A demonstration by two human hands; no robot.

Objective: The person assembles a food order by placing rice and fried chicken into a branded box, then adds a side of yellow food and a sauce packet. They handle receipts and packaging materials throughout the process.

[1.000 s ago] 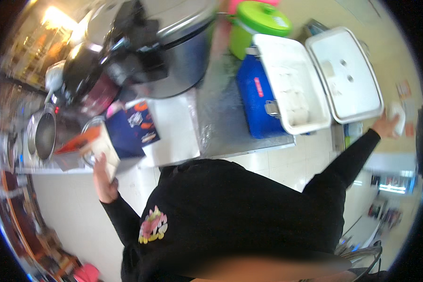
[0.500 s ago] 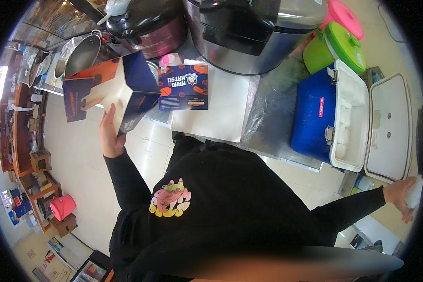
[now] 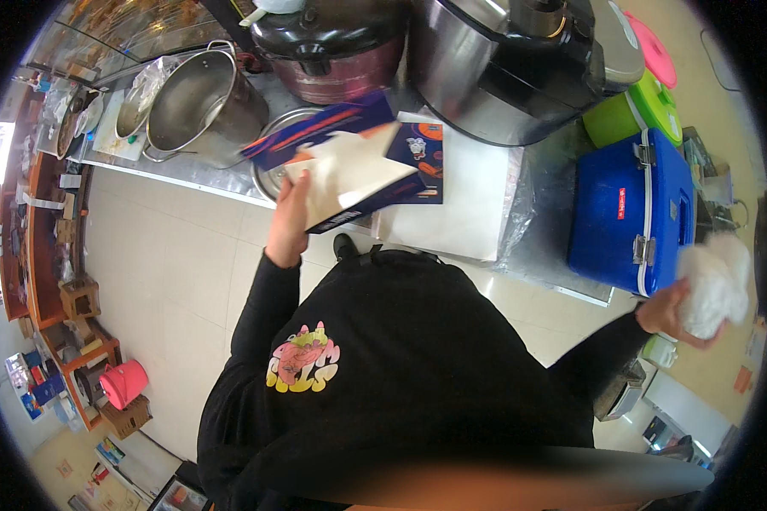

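Note:
My left hand (image 3: 288, 221) grips an open paper food box (image 3: 345, 175), dark blue and orange outside and white inside. The box is tilted with its flaps spread, above the near edge of the metal counter. Behind it, partly covered, lies a printed blue-and-orange carton piece (image 3: 432, 162) on white sheets (image 3: 469, 209). At the right my right hand (image 3: 666, 313) is closed around a white bundle (image 3: 714, 285), blurred, perhaps in plastic; its contents cannot be made out. The bundle is just beside the blue cooler box (image 3: 609, 217), whose lid is closed.
A big steel cooker (image 3: 477, 77) and a maroon pot with black lid (image 3: 337, 68) stand along the counter's back. A deep steel pot (image 3: 192, 106) is at the left. Behind the cooler stands a green bucket (image 3: 618, 119). Clear plastic (image 3: 524, 200) lies beside the white sheets.
The cooler's lid has gone from open to closed. My right hand has come up and inward with the white bundle. My left hand has shifted the food box to the right.

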